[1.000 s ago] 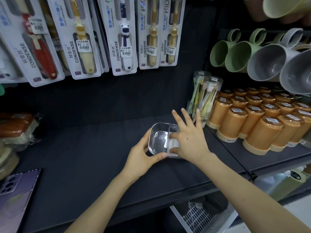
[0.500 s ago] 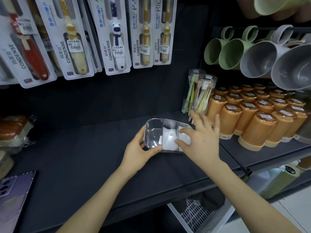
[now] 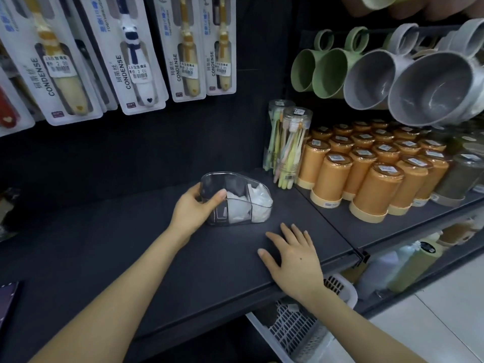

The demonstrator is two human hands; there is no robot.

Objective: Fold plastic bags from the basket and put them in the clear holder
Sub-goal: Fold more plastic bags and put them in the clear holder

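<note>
clear holder (image 3: 212, 184) | long axis left-right | left hand (image 3: 191, 211) grips its end | right hand (image 3: 296, 260) spread, empty

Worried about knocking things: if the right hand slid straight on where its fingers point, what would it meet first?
Probably the right end of the holder, across bare shelf. The right hand might just miss it and reach the toothbrush tube behind; depth is unclear.
</note>
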